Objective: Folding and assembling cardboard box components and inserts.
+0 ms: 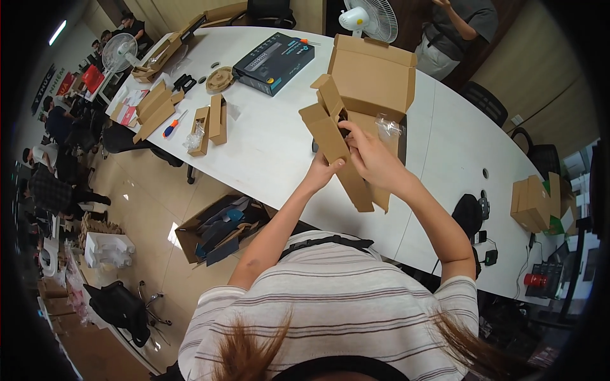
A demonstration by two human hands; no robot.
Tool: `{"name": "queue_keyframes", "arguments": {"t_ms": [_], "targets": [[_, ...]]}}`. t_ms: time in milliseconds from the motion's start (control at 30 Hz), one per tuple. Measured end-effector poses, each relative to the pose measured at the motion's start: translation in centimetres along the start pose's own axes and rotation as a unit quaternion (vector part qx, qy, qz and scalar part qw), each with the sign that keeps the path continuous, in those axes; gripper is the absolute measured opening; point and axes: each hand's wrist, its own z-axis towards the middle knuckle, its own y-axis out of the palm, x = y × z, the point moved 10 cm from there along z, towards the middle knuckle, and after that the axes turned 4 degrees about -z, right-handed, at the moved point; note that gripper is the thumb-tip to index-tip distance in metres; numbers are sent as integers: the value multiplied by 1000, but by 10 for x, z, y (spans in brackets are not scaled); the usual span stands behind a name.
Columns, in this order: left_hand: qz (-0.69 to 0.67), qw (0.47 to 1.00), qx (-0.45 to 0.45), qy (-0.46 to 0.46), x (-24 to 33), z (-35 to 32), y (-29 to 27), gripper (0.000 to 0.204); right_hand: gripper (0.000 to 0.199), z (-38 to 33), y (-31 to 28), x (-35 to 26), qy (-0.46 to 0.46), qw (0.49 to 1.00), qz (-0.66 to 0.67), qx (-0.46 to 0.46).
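Observation:
My left hand (324,173) grips the lower left side of a long folded brown cardboard insert (325,132), its thumb lying on the face. My right hand (375,155) is at the insert's right side. Its fingers bend into an opening there, beside a small dark thing (344,118) that is mostly hidden. What the right fingertips hold cannot be made out. The insert is tilted over an open cardboard box (372,73), whose lid stands up on the far side. A crumpled clear plastic bag (389,127) lies in the box, right of the insert.
Left on the white table (273,133) are a dark printed box (274,63), a tape roll (220,79), a screwdriver (171,127) and small cartons (218,119). A carton (532,203) and cables sit far right. A scrap-filled box (222,228) stands on the floor. Someone stands across the table.

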Motion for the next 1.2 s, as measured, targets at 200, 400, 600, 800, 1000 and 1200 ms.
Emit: {"name": "queue_keyframes", "arguments": {"t_ms": [200, 400, 600, 800, 1000, 1200], "targets": [[29, 998, 18, 62, 25, 1, -4, 59, 47, 0, 4, -18, -45, 998, -14, -32], [60, 995, -19, 83, 32, -3, -11, 49, 40, 8, 23, -2, -19, 985, 14, -168], [132, 988, -68, 32, 21, -9, -7, 48, 26, 25, 4, -20, -61, 971, -56, -225], [53, 995, -72, -38, 6, -20, 3, 54, 29, 36, -10, -30, -114, 953, -178, -216], [8, 999, -15, -29, -6, -22, -11, 66, 37, 29, -9, -21, -187, 977, -27, -94], [-20, 995, 48, -86, -34, -29, -24, 58, 33, 30, 13, 32, -11, 997, 53, -53]]}}
